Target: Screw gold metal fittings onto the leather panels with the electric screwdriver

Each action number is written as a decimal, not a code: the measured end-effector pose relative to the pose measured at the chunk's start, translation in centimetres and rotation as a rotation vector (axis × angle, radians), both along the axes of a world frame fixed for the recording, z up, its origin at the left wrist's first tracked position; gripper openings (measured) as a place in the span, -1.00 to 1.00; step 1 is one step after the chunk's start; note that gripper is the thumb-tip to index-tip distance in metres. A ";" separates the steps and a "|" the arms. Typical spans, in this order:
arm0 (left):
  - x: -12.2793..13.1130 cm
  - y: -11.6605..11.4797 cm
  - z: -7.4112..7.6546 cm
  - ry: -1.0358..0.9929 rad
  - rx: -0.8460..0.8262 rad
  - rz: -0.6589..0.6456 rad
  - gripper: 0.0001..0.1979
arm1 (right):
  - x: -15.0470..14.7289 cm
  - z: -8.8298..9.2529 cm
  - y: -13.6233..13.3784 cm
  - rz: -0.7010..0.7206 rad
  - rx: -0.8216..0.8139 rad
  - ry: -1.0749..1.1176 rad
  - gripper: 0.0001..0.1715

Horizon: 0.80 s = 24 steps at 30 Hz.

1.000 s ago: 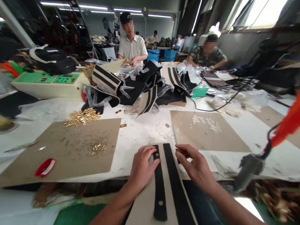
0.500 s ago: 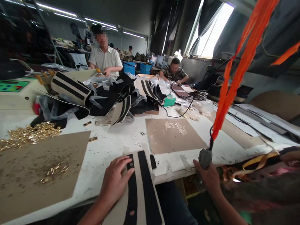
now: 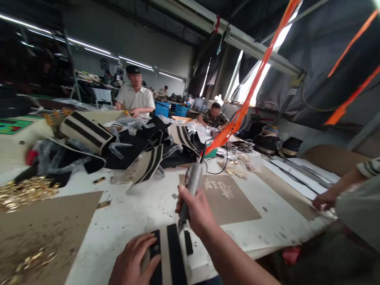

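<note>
A beige panel with two black stripes point(image 3: 177, 258) lies at the table's near edge, its lower end cut off by the frame. My left hand point(image 3: 132, 261) grips its left side, thumb and fingers curled over the near black stripe beside a small round fitting. In my right hand point(image 3: 195, 207) is a grey electric screwdriver point(image 3: 194, 180), hung from an orange strap point(image 3: 241, 113). The screwdriver tilts slightly, its tip pointing down beside the panel's far right corner. Whether the tip touches anything I cannot tell.
Gold metal fittings point(image 3: 29, 191) are heaped at left near a brown board point(image 3: 78, 221). Another brown board point(image 3: 237, 210) bears small pale pieces. Striped panels point(image 3: 87, 132) and plastic wrap pile up behind. Two people sit or stand across the table; another person's hand point(image 3: 325, 201) is at right.
My right hand has brought the screwdriver up and left from beyond the table edge to beside the panel's far end. My left hand stays on the panel. The view has shifted.
</note>
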State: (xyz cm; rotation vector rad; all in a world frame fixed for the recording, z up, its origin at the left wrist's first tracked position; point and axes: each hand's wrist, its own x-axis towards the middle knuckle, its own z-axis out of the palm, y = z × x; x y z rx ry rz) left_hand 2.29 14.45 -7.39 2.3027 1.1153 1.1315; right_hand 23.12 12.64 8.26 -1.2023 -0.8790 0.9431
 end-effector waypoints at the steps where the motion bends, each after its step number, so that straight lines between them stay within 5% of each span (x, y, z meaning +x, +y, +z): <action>1: -0.1 -1.0 0.7 0.002 -0.036 0.009 -0.74 | -2.6 0.7 1.6 0.056 0.055 0.045 -0.39; 4: 0.1 -3.4 2.8 0.026 -0.156 -0.003 -0.69 | -9.1 2.4 3.9 0.192 0.236 0.050 -0.41; 6: 0.4 -3.8 3.4 0.034 -0.242 -0.015 -0.66 | -10.8 2.4 4.2 0.221 0.254 0.005 -0.42; 14: 0.6 -4.0 3.6 0.005 -0.269 -0.022 -0.62 | -5.8 -3.1 0.0 0.104 0.203 0.029 -0.55; 24: 0.8 -3.5 4.1 0.035 -0.276 -0.066 -0.68 | -4.7 -6.1 -0.8 0.104 0.163 0.091 -0.59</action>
